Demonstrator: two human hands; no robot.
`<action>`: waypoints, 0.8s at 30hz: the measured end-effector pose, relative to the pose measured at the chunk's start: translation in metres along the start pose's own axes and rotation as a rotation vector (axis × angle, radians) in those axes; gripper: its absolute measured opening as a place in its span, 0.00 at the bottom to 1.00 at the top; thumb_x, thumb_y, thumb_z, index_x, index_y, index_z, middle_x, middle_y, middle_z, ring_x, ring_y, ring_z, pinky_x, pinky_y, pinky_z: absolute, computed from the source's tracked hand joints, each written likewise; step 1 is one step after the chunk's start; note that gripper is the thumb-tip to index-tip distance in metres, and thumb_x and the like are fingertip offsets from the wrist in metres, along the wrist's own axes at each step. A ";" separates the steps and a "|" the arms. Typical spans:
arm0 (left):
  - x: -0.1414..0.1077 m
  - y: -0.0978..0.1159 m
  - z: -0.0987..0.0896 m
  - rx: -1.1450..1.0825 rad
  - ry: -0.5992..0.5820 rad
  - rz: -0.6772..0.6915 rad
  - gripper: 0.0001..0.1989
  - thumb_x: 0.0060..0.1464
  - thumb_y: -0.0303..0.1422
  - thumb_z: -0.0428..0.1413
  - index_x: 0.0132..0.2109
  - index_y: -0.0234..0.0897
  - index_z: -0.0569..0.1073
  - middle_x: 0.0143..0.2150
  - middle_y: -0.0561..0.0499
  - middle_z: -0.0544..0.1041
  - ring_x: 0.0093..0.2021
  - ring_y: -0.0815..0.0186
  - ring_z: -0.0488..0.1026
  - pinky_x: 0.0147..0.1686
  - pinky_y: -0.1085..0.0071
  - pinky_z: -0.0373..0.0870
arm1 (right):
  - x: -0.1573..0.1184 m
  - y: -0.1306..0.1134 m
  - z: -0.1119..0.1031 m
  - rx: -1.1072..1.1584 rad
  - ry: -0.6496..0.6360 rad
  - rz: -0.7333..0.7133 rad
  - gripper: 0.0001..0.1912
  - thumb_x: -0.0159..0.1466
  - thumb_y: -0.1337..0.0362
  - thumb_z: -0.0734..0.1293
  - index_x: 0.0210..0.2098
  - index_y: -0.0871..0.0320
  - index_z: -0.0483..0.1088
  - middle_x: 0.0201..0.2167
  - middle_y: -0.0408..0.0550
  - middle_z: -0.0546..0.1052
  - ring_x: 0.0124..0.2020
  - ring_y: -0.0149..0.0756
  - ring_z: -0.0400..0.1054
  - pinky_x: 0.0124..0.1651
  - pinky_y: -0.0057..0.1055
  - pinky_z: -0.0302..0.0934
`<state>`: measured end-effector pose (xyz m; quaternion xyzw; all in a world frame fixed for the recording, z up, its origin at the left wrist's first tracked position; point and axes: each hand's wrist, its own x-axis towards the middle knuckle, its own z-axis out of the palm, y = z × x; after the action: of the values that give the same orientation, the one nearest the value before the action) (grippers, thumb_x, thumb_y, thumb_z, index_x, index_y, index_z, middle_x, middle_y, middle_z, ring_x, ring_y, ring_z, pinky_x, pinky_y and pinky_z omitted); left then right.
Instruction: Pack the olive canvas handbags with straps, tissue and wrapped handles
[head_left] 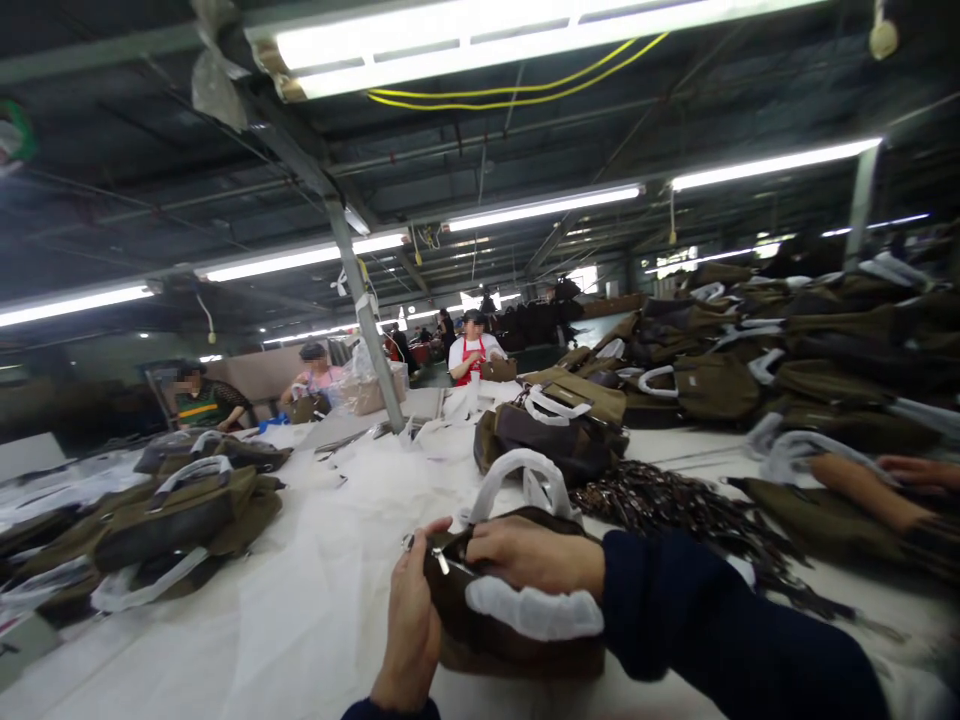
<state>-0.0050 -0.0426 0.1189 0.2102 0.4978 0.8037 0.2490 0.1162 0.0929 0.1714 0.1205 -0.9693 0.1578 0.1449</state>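
Observation:
A dark brown-green handbag [517,645] stands upright on the white-covered table, its two handles wrapped in white material. My left hand [412,610] lies against the bag's left end, fingers pointing up near a metal ring and the zipper pull [441,560], and its thumb side faces the bag. Over the bag's top opening, between the handles, my right hand [529,553] has its fingers curled; the fingertips are hidden in the opening, so what they hold cannot be made out.
Bags lie piled at left [187,510] and in a large heap at right [705,390]. Dark straps [675,510] are heaped beyond my right arm. Another person's hands touch a bag at far right. Several people sit across the white table [300,570].

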 end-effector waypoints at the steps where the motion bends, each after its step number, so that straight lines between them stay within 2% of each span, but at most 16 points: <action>1: 0.000 0.004 0.001 -0.047 -0.010 -0.025 0.25 0.51 0.48 0.61 0.48 0.33 0.78 0.41 0.43 0.82 0.44 0.54 0.78 0.43 0.63 0.73 | 0.000 -0.002 -0.003 0.001 0.059 0.005 0.08 0.68 0.68 0.62 0.41 0.58 0.74 0.40 0.50 0.76 0.40 0.35 0.69 0.44 0.28 0.62; 4: 0.000 0.017 0.012 -0.125 -0.067 -0.071 0.24 0.50 0.46 0.63 0.48 0.31 0.78 0.40 0.42 0.82 0.44 0.54 0.78 0.44 0.64 0.73 | 0.004 -0.001 -0.005 0.004 0.190 0.001 0.07 0.67 0.66 0.65 0.43 0.58 0.72 0.41 0.50 0.77 0.41 0.36 0.70 0.44 0.29 0.63; 6: -0.002 0.026 0.022 -0.111 -0.108 -0.079 0.24 0.50 0.46 0.63 0.48 0.31 0.78 0.41 0.42 0.82 0.45 0.54 0.78 0.45 0.63 0.73 | 0.009 0.001 -0.005 0.001 0.192 0.019 0.08 0.64 0.64 0.68 0.43 0.57 0.72 0.40 0.48 0.78 0.38 0.37 0.71 0.40 0.29 0.63; 8: -0.003 0.032 0.031 -0.061 -0.122 -0.070 0.25 0.50 0.47 0.63 0.48 0.32 0.79 0.42 0.42 0.82 0.46 0.54 0.78 0.46 0.63 0.73 | 0.011 0.000 -0.004 -0.014 0.185 0.062 0.13 0.62 0.61 0.70 0.45 0.58 0.71 0.39 0.48 0.78 0.37 0.37 0.72 0.37 0.28 0.63; 10: -0.003 0.034 0.037 0.005 -0.123 -0.033 0.25 0.50 0.48 0.62 0.48 0.33 0.79 0.45 0.42 0.81 0.49 0.54 0.77 0.48 0.64 0.72 | 0.012 -0.003 -0.003 -0.065 0.180 0.110 0.20 0.60 0.57 0.72 0.49 0.59 0.69 0.39 0.50 0.78 0.36 0.39 0.73 0.35 0.28 0.63; 12: -0.001 0.033 0.040 0.058 -0.129 -0.003 0.25 0.51 0.49 0.61 0.48 0.34 0.80 0.48 0.43 0.81 0.52 0.54 0.75 0.51 0.65 0.71 | 0.013 -0.007 0.000 -0.164 0.184 0.168 0.23 0.61 0.56 0.72 0.50 0.61 0.67 0.40 0.53 0.79 0.36 0.41 0.73 0.33 0.30 0.62; 15: 0.001 0.032 0.043 0.092 -0.139 -0.004 0.26 0.52 0.50 0.60 0.49 0.34 0.80 0.49 0.43 0.81 0.53 0.53 0.75 0.51 0.65 0.70 | 0.015 -0.009 0.005 -0.280 0.207 0.223 0.18 0.64 0.58 0.68 0.50 0.61 0.67 0.39 0.55 0.79 0.35 0.43 0.73 0.31 0.31 0.61; 17: 0.001 0.032 0.047 0.091 -0.149 -0.020 0.26 0.52 0.50 0.60 0.49 0.34 0.79 0.48 0.42 0.81 0.52 0.52 0.75 0.49 0.64 0.71 | 0.016 -0.007 0.005 -0.284 0.213 0.215 0.11 0.67 0.64 0.63 0.49 0.59 0.68 0.38 0.54 0.79 0.34 0.41 0.73 0.31 0.31 0.60; 19: 0.000 0.033 0.051 0.084 -0.157 -0.029 0.26 0.51 0.49 0.60 0.49 0.34 0.79 0.47 0.41 0.81 0.52 0.52 0.75 0.48 0.63 0.71 | 0.016 -0.004 0.000 -0.258 0.210 0.230 0.10 0.67 0.69 0.60 0.47 0.59 0.68 0.37 0.53 0.79 0.32 0.39 0.72 0.30 0.31 0.59; 21: 0.000 0.033 0.056 0.082 -0.162 -0.011 0.25 0.51 0.49 0.61 0.48 0.33 0.79 0.46 0.42 0.81 0.51 0.52 0.75 0.50 0.63 0.71 | 0.013 -0.003 -0.006 -0.223 0.204 0.256 0.10 0.66 0.66 0.63 0.47 0.59 0.68 0.35 0.51 0.78 0.31 0.38 0.71 0.29 0.30 0.58; 24: -0.001 0.032 0.060 0.090 -0.179 0.023 0.22 0.53 0.48 0.61 0.45 0.33 0.80 0.44 0.43 0.82 0.49 0.54 0.76 0.50 0.62 0.71 | 0.008 -0.003 -0.011 -0.110 0.247 0.299 0.17 0.60 0.61 0.69 0.47 0.59 0.68 0.34 0.49 0.78 0.32 0.39 0.70 0.30 0.30 0.58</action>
<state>0.0253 -0.0138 0.1733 0.2976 0.5067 0.7614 0.2738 0.1120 0.0924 0.1850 -0.0532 -0.9584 0.1378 0.2442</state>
